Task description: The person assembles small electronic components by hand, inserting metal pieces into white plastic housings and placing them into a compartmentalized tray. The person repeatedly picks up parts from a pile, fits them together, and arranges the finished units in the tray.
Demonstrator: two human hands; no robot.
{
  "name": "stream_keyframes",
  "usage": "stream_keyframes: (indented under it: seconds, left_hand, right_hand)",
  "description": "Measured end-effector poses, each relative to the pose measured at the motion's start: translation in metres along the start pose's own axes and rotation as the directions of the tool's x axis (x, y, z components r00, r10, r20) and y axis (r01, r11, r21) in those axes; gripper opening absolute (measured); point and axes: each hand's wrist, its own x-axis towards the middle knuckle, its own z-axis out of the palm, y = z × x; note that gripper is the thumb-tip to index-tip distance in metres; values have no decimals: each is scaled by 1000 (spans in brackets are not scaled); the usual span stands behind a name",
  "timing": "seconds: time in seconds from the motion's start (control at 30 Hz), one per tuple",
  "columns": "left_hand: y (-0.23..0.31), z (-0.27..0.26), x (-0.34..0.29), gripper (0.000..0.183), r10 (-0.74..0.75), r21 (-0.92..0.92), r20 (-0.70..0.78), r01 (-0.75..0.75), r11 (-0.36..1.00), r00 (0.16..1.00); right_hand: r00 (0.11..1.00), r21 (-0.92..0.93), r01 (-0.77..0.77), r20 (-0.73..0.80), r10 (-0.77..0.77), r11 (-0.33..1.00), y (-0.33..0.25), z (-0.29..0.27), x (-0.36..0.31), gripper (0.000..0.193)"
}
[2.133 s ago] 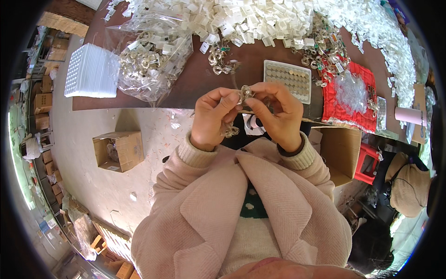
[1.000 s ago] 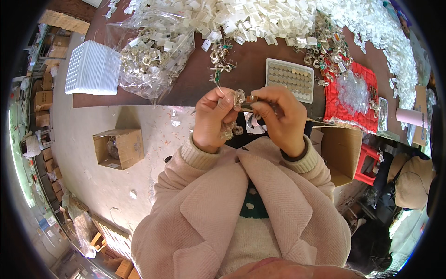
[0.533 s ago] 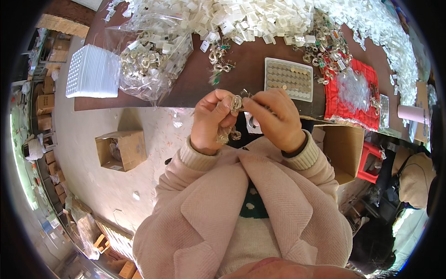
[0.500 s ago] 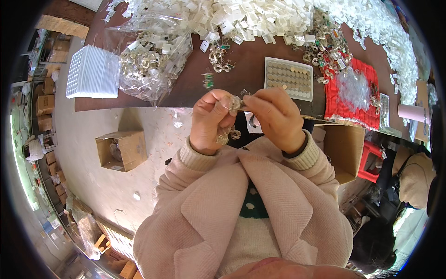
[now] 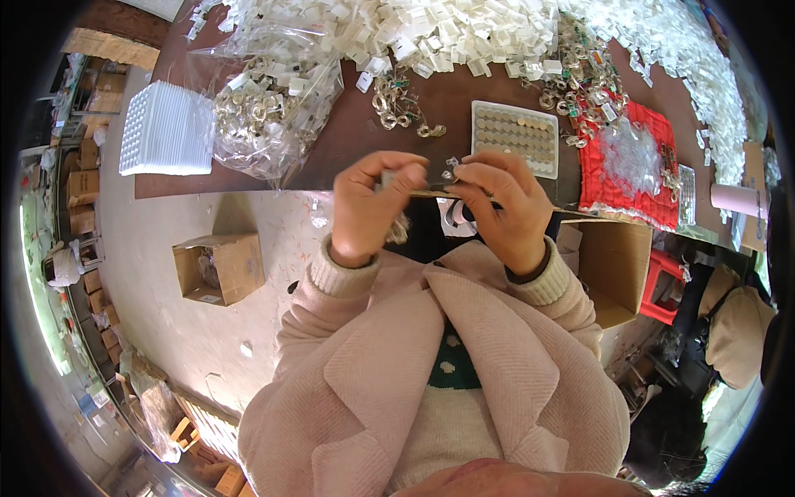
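Observation:
Both hands are raised over the near edge of the brown table (image 5: 331, 157). My left hand (image 5: 364, 203) is closed, thumb against the curled fingers. Shiny, clear rounded parts (image 5: 400, 230) stick out below its palm; their exact kind is hard to make out. My right hand (image 5: 509, 203) has thumb and forefinger bent towards a tiny clear piece with thin metal bits (image 5: 451, 169), which sits at the fingertips. On the table beyond lie round clear parts with fine wires and green bits (image 5: 389, 101), a couple of them (image 5: 431, 130) nearer to my hands.
White plastic housings (image 5: 464, 37) are heaped along the back. Left are a filled clear bag (image 5: 273, 116) and stacked white trays (image 5: 166, 128); right, a tray of round discs (image 5: 513, 137) and a red cloth (image 5: 625, 182) with clear plastic bits. Cardboard boxes (image 5: 219, 269) (image 5: 613, 273) stand below.
My hands have moved slightly apart. A green part near my left fingertips is gone from there, and round clear parts now lie on the table ahead. The left fingers have turned inward.

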Motion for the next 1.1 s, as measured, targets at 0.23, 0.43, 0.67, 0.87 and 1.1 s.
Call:
stream_keyframes:
  seconds: [0.23,0.43,0.67,0.87,1.1]
  left_hand:
    - [10,13,-8,17,-72,-284,166,118,952,983]
    - [14,8,-9,19,-80,-237,158,116,965,984]
    - [17,4,-9,19,-138,-205,205,181,962,969]
    - [18,4,-4,18,-220,-188,257,272,944,941]
    - [32,24,21,21,-189,56,363,181,982,913]
  right_hand:
    - [992,-22,126,11,-125,992,-9,4,2,35]
    - [996,135,-63,71,54,989,-14,-8,2,34]
    - [987,178,-117,132,94,977,-15,-12,0,32]
    - [978,182,-156,166,126,971,-11,-17,-3,33]
    - [999,-38,-42,-6,42,998,3,-32,-6,28]
